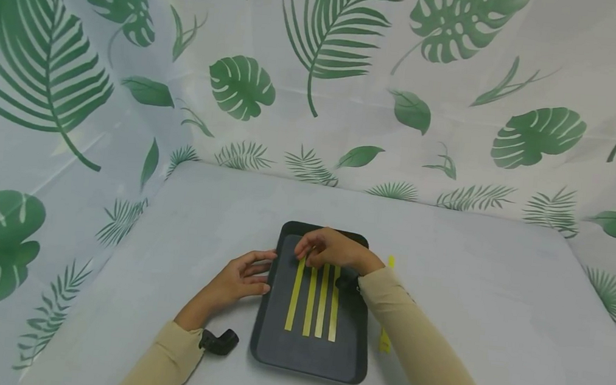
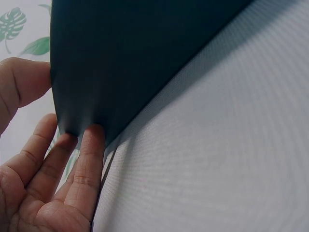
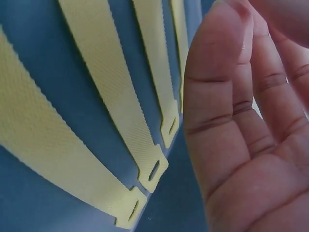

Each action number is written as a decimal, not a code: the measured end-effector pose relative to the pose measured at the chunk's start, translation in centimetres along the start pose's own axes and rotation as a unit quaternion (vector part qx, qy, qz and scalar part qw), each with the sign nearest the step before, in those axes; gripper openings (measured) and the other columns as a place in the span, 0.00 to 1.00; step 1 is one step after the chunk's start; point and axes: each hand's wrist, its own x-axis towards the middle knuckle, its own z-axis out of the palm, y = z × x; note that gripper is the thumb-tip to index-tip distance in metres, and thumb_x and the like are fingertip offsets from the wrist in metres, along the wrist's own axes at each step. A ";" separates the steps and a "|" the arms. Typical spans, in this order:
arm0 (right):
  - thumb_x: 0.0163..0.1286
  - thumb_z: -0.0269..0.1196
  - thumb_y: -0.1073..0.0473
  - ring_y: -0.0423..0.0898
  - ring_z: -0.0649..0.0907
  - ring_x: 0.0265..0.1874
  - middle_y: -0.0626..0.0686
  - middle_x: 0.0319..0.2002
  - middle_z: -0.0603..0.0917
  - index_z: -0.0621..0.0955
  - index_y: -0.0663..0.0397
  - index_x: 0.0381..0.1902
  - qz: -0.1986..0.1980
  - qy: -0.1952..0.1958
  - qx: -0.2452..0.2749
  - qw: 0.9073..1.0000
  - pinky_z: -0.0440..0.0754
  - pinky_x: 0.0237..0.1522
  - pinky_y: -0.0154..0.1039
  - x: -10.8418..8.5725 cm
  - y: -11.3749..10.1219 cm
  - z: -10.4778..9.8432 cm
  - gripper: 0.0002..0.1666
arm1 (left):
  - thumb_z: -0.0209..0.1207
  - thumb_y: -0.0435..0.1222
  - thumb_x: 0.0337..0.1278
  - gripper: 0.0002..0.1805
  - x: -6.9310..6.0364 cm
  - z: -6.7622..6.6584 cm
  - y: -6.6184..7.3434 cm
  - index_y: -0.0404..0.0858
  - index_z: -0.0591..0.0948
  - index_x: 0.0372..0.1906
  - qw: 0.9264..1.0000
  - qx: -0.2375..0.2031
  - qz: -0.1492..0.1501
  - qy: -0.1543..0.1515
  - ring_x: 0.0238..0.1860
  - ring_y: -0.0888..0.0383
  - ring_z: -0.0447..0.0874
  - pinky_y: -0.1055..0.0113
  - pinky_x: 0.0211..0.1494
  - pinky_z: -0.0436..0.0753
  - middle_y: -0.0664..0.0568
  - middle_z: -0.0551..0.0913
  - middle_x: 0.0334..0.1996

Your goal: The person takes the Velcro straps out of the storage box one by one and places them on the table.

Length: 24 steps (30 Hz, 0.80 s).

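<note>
With the left hand [image 1: 237, 280] touching, fingers spread, the left edge of the black rectangular tray [image 1: 304, 356], a sideways brush from the right hand [image 1: 332, 247], pinching or not I can't tell, could skew the flat yellow textured strip [image 1: 295, 295] inside, nearest that edge.

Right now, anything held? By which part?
Left hand touches the tray's left side, no grip visible. Right hand is at the leftmost strap's far end; pinching can't be told.
</note>
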 end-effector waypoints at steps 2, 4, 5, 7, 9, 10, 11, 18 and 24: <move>0.70 0.60 0.78 0.54 0.88 0.43 0.70 0.51 0.86 0.81 0.78 0.55 0.002 -0.004 -0.007 1.000 0.87 0.44 0.39 0.2 0.0 0.0 0.17 | 0.67 0.23 0.68 0.37 0.1 0.0 0.0 0.18 0.65 0.76 1.000 0.000 0.001 -0.001 0.76 0.24 0.66 0.66 0.68 0.83 0.24 0.57 0.82; 0.70 0.61 0.78 0.51 0.88 0.43 0.68 0.50 0.87 0.83 0.76 0.54 0.001 -0.006 -0.024 1.000 0.87 0.44 0.38 0.3 0.0 0.0 0.16 | 0.66 0.22 0.67 0.37 0.1 0.0 0.0 0.18 0.65 0.76 1.000 0.002 0.001 -0.001 0.76 0.24 0.66 0.65 0.68 0.83 0.24 0.57 0.82; 0.70 0.62 0.78 0.49 0.88 0.42 0.67 0.49 0.88 0.83 0.75 0.53 -0.001 -0.007 -0.034 0.999 0.87 0.44 0.38 0.4 0.1 0.0 0.15 | 0.66 0.22 0.67 0.37 0.1 0.0 0.0 0.18 0.65 0.76 1.000 0.003 0.001 -0.002 0.76 0.24 0.66 0.65 0.68 0.83 0.24 0.57 0.82; 0.69 0.63 0.78 0.46 0.88 0.41 0.64 0.48 0.89 0.85 0.73 0.52 -0.005 -0.010 -0.052 0.999 0.87 0.43 0.38 0.7 0.2 0.0 0.14 | 0.66 0.22 0.67 0.37 0.1 0.0 0.0 0.18 0.65 0.76 1.000 0.005 -0.001 -0.002 0.76 0.24 0.66 0.65 0.68 0.83 0.24 0.57 0.81; 0.69 0.65 0.78 0.45 0.87 0.40 0.61 0.48 0.89 0.85 0.71 0.51 -0.007 -0.012 -0.070 0.997 0.88 0.42 0.38 0.8 0.2 0.0 0.14 | 0.66 0.22 0.67 0.37 0.1 0.1 0.0 0.18 0.65 0.76 1.000 0.008 -0.002 -0.002 0.76 0.25 0.66 0.64 0.69 0.83 0.24 0.58 0.81; 0.69 0.65 0.78 0.45 0.87 0.40 0.60 0.48 0.90 0.86 0.70 0.51 -0.006 -0.014 -0.078 0.997 0.88 0.42 0.37 0.9 0.1 0.0 0.14 | 0.66 0.22 0.67 0.37 0.1 0.1 0.1 0.18 0.65 0.76 1.000 0.009 -0.001 -0.002 0.76 0.25 0.66 0.64 0.69 0.83 0.24 0.58 0.81; 0.69 0.65 0.78 0.45 0.88 0.40 0.59 0.47 0.90 0.86 0.70 0.51 -0.005 -0.016 -0.083 0.996 0.88 0.42 0.37 1.0 0.1 0.0 0.14 | 0.66 0.22 0.67 0.37 0.1 0.1 0.1 0.18 0.65 0.76 1.000 0.009 -0.002 -0.002 0.77 0.25 0.66 0.64 0.69 0.83 0.24 0.58 0.81; 0.68 0.66 0.80 0.40 0.86 0.37 0.56 0.45 0.91 0.88 0.67 0.49 0.007 -0.030 -0.113 0.993 0.88 0.42 0.37 1.6 -0.3 0.1 0.14 | 0.66 0.21 0.66 0.37 0.2 0.0 0.2 0.19 0.65 0.76 1.000 0.009 -0.010 0.004 0.78 0.26 0.64 0.64 0.70 0.82 0.26 0.58 0.82; 0.66 0.66 0.82 0.40 0.86 0.36 0.53 0.43 0.91 0.88 0.65 0.47 0.026 -0.026 -0.124 0.992 0.88 0.41 0.36 2.1 -0.1 0.4 0.16 | 0.66 0.23 0.67 0.37 0.1 0.0 0.2 0.19 0.65 0.76 1.000 0.013 -0.007 0.000 0.78 0.26 0.65 0.61 0.71 0.82 0.26 0.58 0.82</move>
